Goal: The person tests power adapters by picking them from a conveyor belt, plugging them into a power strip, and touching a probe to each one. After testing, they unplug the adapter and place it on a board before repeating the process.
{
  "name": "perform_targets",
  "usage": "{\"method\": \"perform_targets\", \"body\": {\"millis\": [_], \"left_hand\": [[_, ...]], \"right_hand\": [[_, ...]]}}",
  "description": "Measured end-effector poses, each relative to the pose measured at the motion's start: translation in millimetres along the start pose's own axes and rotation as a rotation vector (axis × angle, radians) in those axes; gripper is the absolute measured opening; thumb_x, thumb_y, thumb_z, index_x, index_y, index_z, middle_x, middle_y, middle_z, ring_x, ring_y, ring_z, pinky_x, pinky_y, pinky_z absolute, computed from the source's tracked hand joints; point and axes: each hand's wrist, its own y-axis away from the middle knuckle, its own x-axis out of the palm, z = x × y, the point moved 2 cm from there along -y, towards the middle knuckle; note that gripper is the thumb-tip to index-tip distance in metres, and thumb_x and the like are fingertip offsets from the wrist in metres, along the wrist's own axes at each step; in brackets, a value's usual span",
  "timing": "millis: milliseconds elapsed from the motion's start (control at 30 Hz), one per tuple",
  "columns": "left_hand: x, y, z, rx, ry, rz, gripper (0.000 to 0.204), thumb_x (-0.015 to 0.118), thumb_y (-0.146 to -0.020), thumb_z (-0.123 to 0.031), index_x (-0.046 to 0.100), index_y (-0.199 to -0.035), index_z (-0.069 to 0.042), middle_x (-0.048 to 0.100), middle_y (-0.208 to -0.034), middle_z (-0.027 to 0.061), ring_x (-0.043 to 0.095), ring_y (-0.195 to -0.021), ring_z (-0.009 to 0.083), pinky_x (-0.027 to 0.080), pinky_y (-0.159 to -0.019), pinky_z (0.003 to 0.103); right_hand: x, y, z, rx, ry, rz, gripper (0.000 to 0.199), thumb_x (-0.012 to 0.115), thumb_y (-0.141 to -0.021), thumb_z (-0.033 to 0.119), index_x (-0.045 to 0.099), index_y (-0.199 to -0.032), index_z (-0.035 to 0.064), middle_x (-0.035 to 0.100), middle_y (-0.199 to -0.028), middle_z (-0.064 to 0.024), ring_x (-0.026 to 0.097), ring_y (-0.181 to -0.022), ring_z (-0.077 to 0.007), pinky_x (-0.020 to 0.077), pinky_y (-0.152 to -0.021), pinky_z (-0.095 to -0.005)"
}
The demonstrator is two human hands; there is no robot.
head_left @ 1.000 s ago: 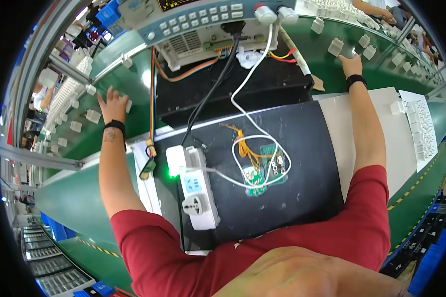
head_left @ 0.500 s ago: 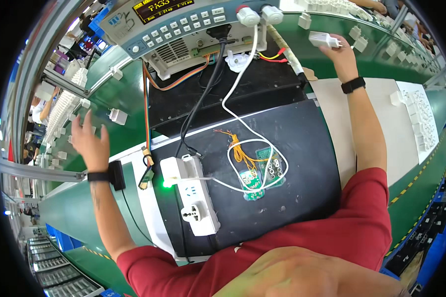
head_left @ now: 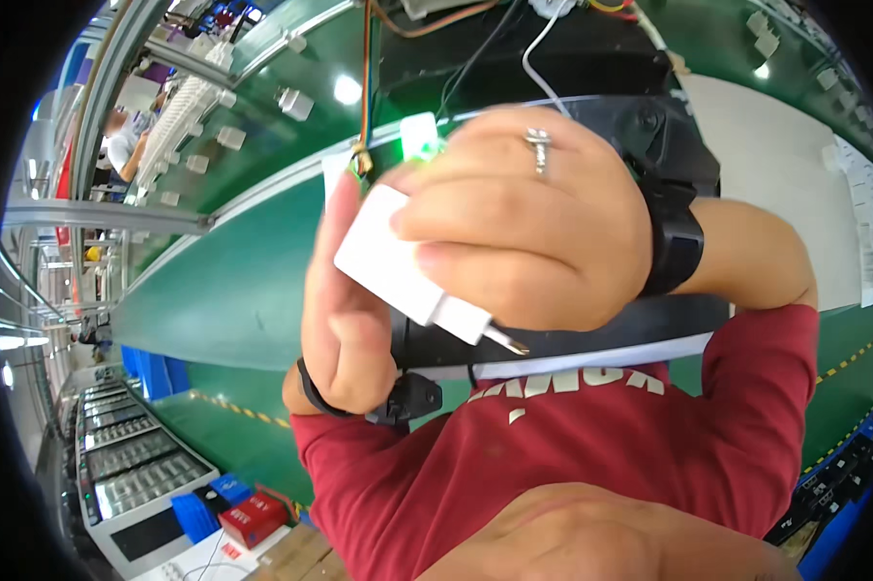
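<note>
A white plug charger (head_left: pixel 383 254) with slim metal pins is held up close in front of me, pins toward the lower right. My right hand (head_left: pixel 543 218), with a ring on one finger, has its fingers curled over the charger's upper right side. Against the charger's left side and behind it is my left hand (head_left: pixel 345 310), closed about it with one finger straight along the edge; its other fingers are partly hidden. Just behind the hands, a white block (head_left: pixel 419 134) glows green. The hands cover most of the black work surface.
Several white chargers (head_left: pixel 296 103) stand on the green bench to the far left. A black box (head_left: pixel 524 68) with cables is behind my hands. On the right lies a pale board (head_left: pixel 775 155). A metal frame bar (head_left: pixel 107 215) crosses the left side.
Both hands, spread wide apart before, have come together in the middle. The charger came over from the right in my right hand. The view has turned downward and to the left.
</note>
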Motion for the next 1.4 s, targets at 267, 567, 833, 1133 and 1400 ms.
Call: {"method": "perform_targets", "body": {"millis": [267, 567, 833, 1133, 1400], "left_hand": [[-27.4, 4.8, 15.9, 0.137, 0.144, -0.333, 0.068, 0.063, -0.08, -0.011, 0.022, -0.133, -0.002, 0.041, -0.127, 0.0189, 0.046, -0.114, 0.028, 0.039, -0.093, 0.04], [-25.7, -3.2, 68.6, -0.036, -0.271, -0.117, 0.055, 0.068, -0.071, 0.001, 0.042, -0.119, 0.0, 0.052, -0.116, 0.0171, 0.054, -0.104, 0.0242, 0.043, -0.089, 0.032], [-24.7, -8.0, 56.7, 0.078, -0.621, -0.114, 0.052, 0.073, -0.066, -0.004, 0.049, -0.112, 0.002, 0.058, -0.107, 0.015, 0.057, -0.097, 0.0257, 0.045, -0.082, 0.032], [-13.2, -10.3, 66.0, 0.183, -0.86, 0.064, 0.058, 0.076, -0.06, -0.008, 0.05, -0.11, 0.0, 0.056, -0.106, 0.0165, 0.055, -0.095, 0.0332, 0.044, -0.081, 0.036], [-49.0, -50.1, 76.5, 0.031, -0.225, -0.201, 0.06, 0.062, -0.079, -0.013, 0.033, -0.129, 0.003, 0.047, -0.123, 0.016, 0.043, -0.118, 0.0262, 0.032, -0.097, 0.035]], "right_hand": [[2.8, -34.4, -10.6, 0.206, 0.346, -0.041, 0.02, 0.059, -0.071, 0.021, 0.06, -0.085, 0.007, 0.06, -0.096, -0.0094, 0.059, -0.087, -0.0248, 0.0461, -0.072, -0.0331], [-47.0, -27.0, -28.2, 0.651, 0.07, 0.009, 0.037, 0.055, -0.069, 0.006, 0.05, -0.105, -0.0022, 0.048, -0.108, -0.0206, 0.048, -0.1, -0.0336, 0.0401, -0.087, -0.035], [-34.9, 0.1, -40.4, 0.652, -0.082, -0.038, 0.034, 0.055, -0.072, 0.009, 0.05, -0.104, -0.0031, 0.048, -0.107, -0.0195, 0.048, -0.099, -0.032, 0.0398, -0.087, -0.0338], [-5.3, 15.8, -69.0, 0.795, -0.122, 0.131, 0.023, 0.056, -0.077, 0.01, 0.055, -0.097, -0.0013, 0.057, -0.097, -0.0142, 0.055, -0.09, -0.0268, 0.0437, -0.079, -0.0314], [30.1, 47.5, -60.1, 0.745, -0.044, 0.234, 0.023, 0.066, -0.071, 0.018, 0.06, -0.084, 0.0001, 0.059, -0.093, -0.0125, 0.055, -0.083, -0.0301, 0.0448, -0.073, -0.0352]]}}
